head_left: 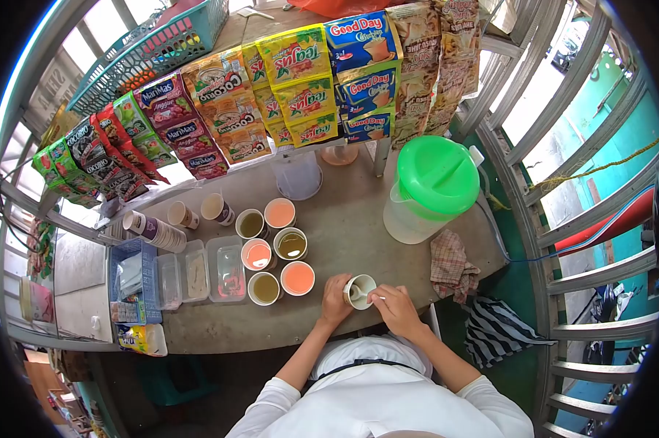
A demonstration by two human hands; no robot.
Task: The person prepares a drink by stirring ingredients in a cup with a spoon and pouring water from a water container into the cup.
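Note:
Near the front edge of the counter (pixel 344 241), my left hand (pixel 336 300) is closed around the side of a paper cup (pixel 360 282). My right hand (pixel 396 309) pinches the handle of a spoon (pixel 366 293) whose end is inside that cup. What lies at the cup's bottom is too small to make out. Just left of my hands several filled cups stand in two columns, some with a pink drink (pixel 298 278), others with a dark greenish drink (pixel 263 288).
A clear pitcher with a green lid (pixel 438 175) stands at the right, beside a checked cloth (pixel 453 263). Clear plastic containers (pixel 226 269), a blue basket (pixel 136 281) and stacked paper cups (pixel 154 230) are at the left. Drink sachets (pixel 300 87) hang above the back.

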